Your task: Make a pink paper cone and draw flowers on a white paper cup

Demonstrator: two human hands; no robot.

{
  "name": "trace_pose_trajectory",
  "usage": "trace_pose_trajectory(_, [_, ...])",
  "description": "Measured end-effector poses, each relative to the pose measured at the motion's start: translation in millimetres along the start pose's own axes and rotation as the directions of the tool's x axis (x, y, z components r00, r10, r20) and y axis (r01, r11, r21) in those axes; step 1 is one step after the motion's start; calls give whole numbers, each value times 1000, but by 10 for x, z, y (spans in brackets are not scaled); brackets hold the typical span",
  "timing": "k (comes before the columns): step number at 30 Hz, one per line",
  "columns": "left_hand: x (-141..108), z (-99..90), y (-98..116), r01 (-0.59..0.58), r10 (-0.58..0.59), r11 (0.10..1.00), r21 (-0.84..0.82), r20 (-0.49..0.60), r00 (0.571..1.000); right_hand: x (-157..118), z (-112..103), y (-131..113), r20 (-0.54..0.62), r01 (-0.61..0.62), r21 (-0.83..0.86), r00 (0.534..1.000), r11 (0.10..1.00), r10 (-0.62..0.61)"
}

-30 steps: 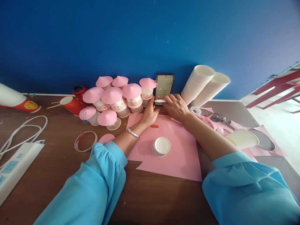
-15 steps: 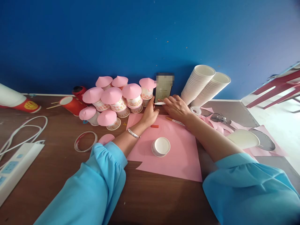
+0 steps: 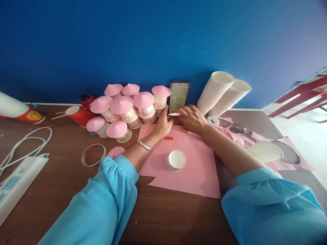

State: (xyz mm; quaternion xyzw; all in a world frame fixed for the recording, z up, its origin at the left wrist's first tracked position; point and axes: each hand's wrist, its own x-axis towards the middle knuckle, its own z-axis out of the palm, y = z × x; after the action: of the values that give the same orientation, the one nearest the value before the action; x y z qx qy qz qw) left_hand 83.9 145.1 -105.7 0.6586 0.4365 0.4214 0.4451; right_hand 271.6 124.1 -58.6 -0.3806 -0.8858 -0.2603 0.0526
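A smartphone (image 3: pixel 178 102) stands upright against the blue wall, its lit screen partly blurred. My left hand (image 3: pixel 163 126) grips its lower left side, thumb near the bottom edge; the fingertips behind are hidden. In my right hand (image 3: pixel 193 118), bent over the phone's lower right, is a white marker (image 3: pixel 175 114) with its orange tip pointing left. An orange marker cap (image 3: pixel 168 137) lies below my hands on a pink paper sheet (image 3: pixel 196 173). Nearer to me on that sheet sits an upturned white paper cup (image 3: pixel 176 160). Another marker (image 3: pixel 191 132) with an orange cap rests under my right wrist.
Several decorated cups with pink cone roofs (image 3: pixel 122 104) crowd the left of the phone. Two stacks of white cups (image 3: pixel 216 92) lean at the wall on the right, near tape (image 3: pixel 213 120) and pink scraps (image 3: pixel 240 137). A power strip (image 3: pixel 22 183) lies far left.
The right hand's fingers have shifted slightly at the phone's lower part, and the marker's tilt differs a little. The left hand stays at the phone; the other things have not moved.
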Motion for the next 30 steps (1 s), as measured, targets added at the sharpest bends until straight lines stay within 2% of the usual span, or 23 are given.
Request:
trace_pose_trajectory(8, [7,21,-86,-10,10,998,-68,4,1000,-144,-38,89,-42,-10,25,999,1000,11])
trace_pose_trajectory(17, [-11,13,-25,-4,4,1000,-25,-3,1000,-70,-71,83,-29,-93,18,995,995,94])
trace_pose_trajectory(26, [-9,7,-55,-29,29,1000,-11,2,1000,-129,-46,89,-1,12,-73,1000,997,-13])
trace_pose_trajectory(30, [-12,-9,-39,-34,34,999,-2,10,999,-128,-38,92,-2,12,-90,1000,996,-13])
